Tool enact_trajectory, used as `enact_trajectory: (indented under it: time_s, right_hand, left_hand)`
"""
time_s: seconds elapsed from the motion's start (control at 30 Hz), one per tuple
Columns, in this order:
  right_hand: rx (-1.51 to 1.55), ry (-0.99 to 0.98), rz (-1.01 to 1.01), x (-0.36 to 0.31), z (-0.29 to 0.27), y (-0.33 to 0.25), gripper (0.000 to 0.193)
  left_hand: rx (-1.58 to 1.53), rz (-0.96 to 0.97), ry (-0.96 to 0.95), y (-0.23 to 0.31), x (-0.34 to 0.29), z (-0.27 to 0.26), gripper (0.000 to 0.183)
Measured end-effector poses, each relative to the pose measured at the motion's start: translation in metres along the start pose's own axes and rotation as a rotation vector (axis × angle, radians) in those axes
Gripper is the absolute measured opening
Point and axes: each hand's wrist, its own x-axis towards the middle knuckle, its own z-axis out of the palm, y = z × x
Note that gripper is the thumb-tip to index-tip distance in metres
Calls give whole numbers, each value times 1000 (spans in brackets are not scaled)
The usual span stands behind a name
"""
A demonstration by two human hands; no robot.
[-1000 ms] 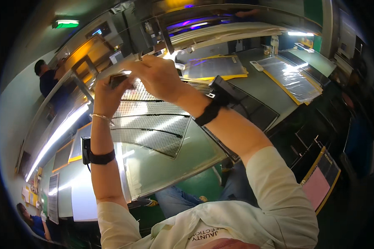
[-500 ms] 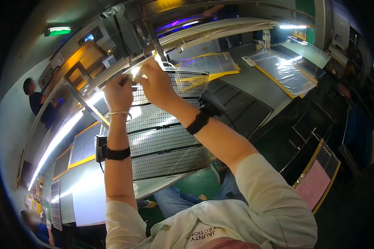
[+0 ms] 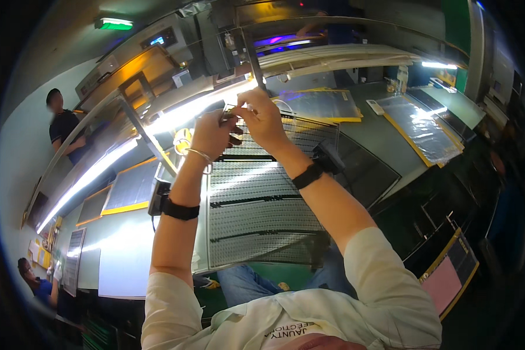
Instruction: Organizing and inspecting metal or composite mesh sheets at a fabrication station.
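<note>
Both hands are raised close together over the far left part of a dark sheet with a fine grid [image 3: 262,213], crossed by several black bands. My left hand [image 3: 212,134] has its fingers curled, with thumb and fingertips pressed toward the right hand. My right hand [image 3: 261,122] is bent in a pinch just beside it. Something small and dark seems to sit between the fingertips, too small to name. The sheet lies on a pale, glossy surface right in front of me and reflects the lamp.
A bright tube lamp [image 3: 201,108] and a metal frame post [image 3: 143,131] stand beyond my hands. Yellow-edged panels [image 3: 131,184] lie at left; a clear-wrapped one [image 3: 417,125] lies at right. One person [image 3: 67,128] stands far left, another [image 3: 41,286] lower left.
The whole view has swung, so the scene sits farther right in the picture. My hands stay together over the sheet's far left part; the right fingers have shifted slightly.
</note>
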Motion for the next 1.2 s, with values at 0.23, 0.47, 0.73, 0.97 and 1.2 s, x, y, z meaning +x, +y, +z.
enact_trajectory:
  time_s: [0.23,0.47,0.73,0.97,1.2]
  right_hand:
    - [368,200,557,10,26,2,14]
    - [621,377,1205,47,-46,49,15]
    - [614,688,867,29,-249,127,20]
    - [256,547,661,-34,-642,76,20]
    - [-542,273,603,-25,-394,-79,24]
  left_hand:
    - [424,322,209,-40,24,-3,19]
    - [-45,-40,86,-26,-3,-40,17]
    - [26,9,230,-43,-27,-103,17]
    - [-214,-73,374,-119,-40,-190,21]
    - [-575,-294,398,-228,-48,-228,19]
